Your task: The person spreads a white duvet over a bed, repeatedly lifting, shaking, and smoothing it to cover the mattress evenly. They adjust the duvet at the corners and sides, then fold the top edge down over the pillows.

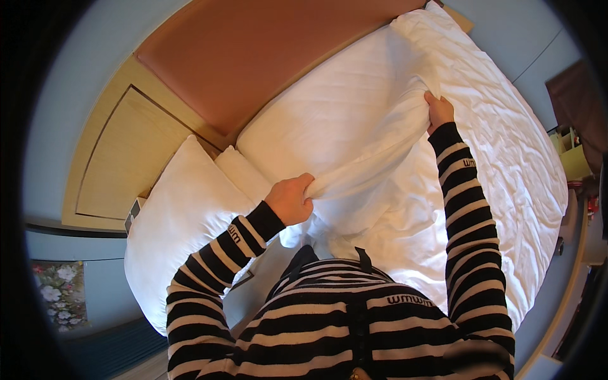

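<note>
A white duvet (494,128) lies rumpled over the right part of the bed. My left hand (290,198) grips its edge near the middle of the view, fingers curled round the cloth. Farther out, my right hand (440,113) pinches the same edge. The cloth between them is lifted and stretched in a slanting band. Beyond it shows the white fitted mattress (318,109), fairly smooth. Left of my left hand a plump white pillow (180,228) leans, partly hidden by my striped sleeve.
A brown padded headboard (266,52) with a pale wood panel (137,156) borders the bed's far side. Some of a second white pillow (242,171) shows behind the first. A floral picture (59,294) is at lower left. Shelf items (572,152) stand beyond the bed at right.
</note>
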Demonstrator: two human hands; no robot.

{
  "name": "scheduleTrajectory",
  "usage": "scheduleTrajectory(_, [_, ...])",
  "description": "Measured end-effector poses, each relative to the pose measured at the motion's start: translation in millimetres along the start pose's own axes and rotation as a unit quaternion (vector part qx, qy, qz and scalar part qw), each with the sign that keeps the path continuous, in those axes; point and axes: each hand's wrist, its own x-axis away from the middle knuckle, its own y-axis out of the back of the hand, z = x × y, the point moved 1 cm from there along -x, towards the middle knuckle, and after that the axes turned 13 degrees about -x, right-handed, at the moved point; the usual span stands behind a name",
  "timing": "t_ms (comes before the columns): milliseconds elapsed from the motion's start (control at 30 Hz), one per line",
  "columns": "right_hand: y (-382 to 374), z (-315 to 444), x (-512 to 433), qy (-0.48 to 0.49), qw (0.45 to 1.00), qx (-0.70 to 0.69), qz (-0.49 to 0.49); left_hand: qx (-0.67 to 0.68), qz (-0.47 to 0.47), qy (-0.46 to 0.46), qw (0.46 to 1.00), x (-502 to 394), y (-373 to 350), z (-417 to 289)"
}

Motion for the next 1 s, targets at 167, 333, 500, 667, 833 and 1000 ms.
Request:
scheduleTrajectory(167, [4,33,0,-0.019,1.000,0.021,0.012,0.059,0.032,-0.058,0.996,-15,-6,-57])
scheduleTrajectory(333, [37,67,-2,-0.043,0.997,-0.026,-0.053,0.080,0.193,-0.025,0.978,-19,-14,-69])
scheduleTrajectory(500, [80,58,-11,0.017,0.997,0.057,-0.052,0.031,0.032,-0.121,0.992,-18,-33,-88])
scheduleTrajectory(667, [140,84,-40,0.161,0.895,0.410,-0.067,0.154,0.124,-0.196,0.960,-24,-31,-153])
scheduleTrajectory(833, [216,259,-20,0.148,0.942,0.301,0.005,0.291,0.009,-0.389,0.874,-45,10,-247])
scheduleTrajectory(1000, [380,312,115,0.222,0.951,0.212,0.037,0.190,0.137,-0.444,0.865,-45,-15,-296])
